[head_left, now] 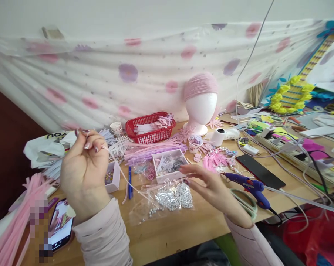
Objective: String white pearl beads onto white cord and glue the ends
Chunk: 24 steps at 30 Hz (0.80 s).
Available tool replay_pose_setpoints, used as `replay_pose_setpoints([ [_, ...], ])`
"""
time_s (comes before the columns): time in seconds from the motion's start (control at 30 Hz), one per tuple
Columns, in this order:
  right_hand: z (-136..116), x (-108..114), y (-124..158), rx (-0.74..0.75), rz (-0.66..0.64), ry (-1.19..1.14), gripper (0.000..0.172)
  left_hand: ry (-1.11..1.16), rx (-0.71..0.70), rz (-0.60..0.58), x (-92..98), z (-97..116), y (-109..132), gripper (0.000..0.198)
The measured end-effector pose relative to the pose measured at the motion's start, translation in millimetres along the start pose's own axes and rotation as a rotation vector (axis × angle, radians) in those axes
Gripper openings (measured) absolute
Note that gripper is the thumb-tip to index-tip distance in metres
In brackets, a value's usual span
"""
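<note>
My left hand [85,157] is raised on the left, its fingers pinched around a thin pale cord [122,171]. From there the cord slants down to a clear plastic bag of pearl beads [174,197], with a few beads at its lower left end. My right hand [207,186] hovers by the bag's right side, fingers stretched out and holding nothing I can see. Just behind the bag sits a white box [169,166] with bows and small beads. A smaller white box [112,177] of coloured beads stands beside my left wrist.
A foam head [201,107] in a pink wrap and a red basket [150,127] stand behind. To the right lie a blue glue gun [247,184], green-handled scissors [246,205], a black phone [260,171] and tangled cables. Pink pipe cleaners [15,225] and a lit phone [60,225] lie left.
</note>
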State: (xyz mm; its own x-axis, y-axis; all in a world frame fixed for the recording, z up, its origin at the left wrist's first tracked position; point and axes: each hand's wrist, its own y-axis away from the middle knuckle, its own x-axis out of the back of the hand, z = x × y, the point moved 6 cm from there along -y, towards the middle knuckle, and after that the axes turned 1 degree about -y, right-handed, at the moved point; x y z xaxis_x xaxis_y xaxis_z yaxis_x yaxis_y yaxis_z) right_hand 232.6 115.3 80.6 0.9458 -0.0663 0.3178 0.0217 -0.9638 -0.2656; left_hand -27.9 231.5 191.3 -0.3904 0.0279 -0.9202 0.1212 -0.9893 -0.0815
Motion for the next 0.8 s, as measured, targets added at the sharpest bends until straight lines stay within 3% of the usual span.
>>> replay_pose_setpoints([
  [0.13,-26,-91,-38,0.099,-0.219,-0.219,0.081,0.047,0.093,-0.028,-12.5,-12,14,0.035],
  [0.17,-27,-112,-44,0.063,-0.286,-0.288,0.083,0.061,0.118,-0.032,-13.7,-13,16,0.036],
  [0.23,-26,-142,-45,-0.043,-0.455,-0.351,0.06,0.069,0.131,-0.009,-11.4,-11,17,0.036],
  [0.27,-24,-146,-42,-0.076,-0.505,-0.348,0.051,0.06,0.115,0.012,-8.2,-7,16,0.036],
  [0.33,-17,-134,-30,-0.124,-0.526,-0.316,0.051,0.017,0.022,0.064,0.2,6,11,0.037],
  [0.47,4,-64,5,-0.209,-0.345,-0.244,0.049,-0.036,-0.2,0.142,16.5,37,3,0.039],
  [0.57,19,-21,30,-0.313,-0.202,-0.214,0.049,-0.054,-0.234,0.154,23.3,46,-2,0.04],
  [0.67,26,-4,41,-0.376,-0.135,-0.18,0.055,-0.042,-0.2,0.158,25.2,43,-4,0.039],
  [0.8,33,-1,42,-0.416,-0.147,-0.128,0.061,-0.018,-0.125,0.177,20.1,31,-3,0.036],
])
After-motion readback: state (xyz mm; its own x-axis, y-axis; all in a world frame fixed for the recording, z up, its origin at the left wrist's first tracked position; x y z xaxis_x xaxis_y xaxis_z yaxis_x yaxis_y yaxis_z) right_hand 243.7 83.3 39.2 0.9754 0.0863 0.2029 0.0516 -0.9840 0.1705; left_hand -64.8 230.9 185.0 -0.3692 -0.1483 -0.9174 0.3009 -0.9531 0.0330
